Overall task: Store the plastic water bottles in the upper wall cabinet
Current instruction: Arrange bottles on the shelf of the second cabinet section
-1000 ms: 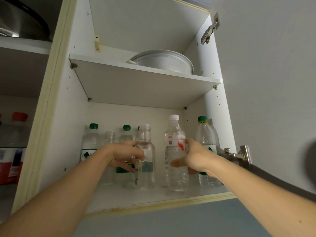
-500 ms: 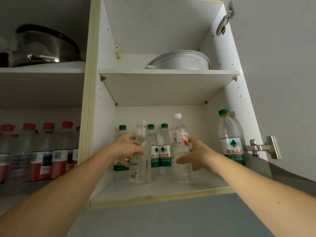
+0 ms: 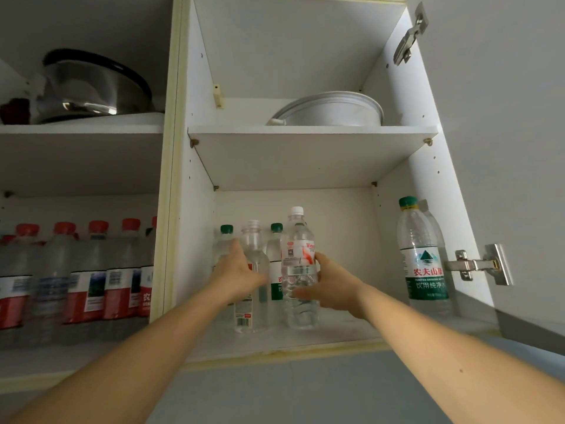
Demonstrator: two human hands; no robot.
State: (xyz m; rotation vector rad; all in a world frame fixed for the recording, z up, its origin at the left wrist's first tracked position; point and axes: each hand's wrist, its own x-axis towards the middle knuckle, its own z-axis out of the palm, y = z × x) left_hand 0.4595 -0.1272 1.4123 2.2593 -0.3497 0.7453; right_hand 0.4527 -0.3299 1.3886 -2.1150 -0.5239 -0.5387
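Both my hands reach into the lower shelf (image 3: 336,335) of the open wall cabinet. My left hand (image 3: 238,273) wraps around a clear uncapped bottle (image 3: 253,258) that stands on the shelf. My right hand (image 3: 333,286) grips a white-capped bottle (image 3: 298,249) with a red and white label, also standing on the shelf. Behind them are green-capped bottles (image 3: 276,240), partly hidden. Another green-capped bottle (image 3: 423,255) stands alone at the shelf's right side.
A white bowl (image 3: 333,110) sits on the upper shelf. The cabinet door (image 3: 519,148) hangs open on the right with its hinge (image 3: 477,264). The left compartment holds several red-capped bottles (image 3: 91,270) and a steel pot (image 3: 91,87) above.
Both hands have pushed their bottles further back and left on the shelf. My view has shifted, showing more of the left compartment.
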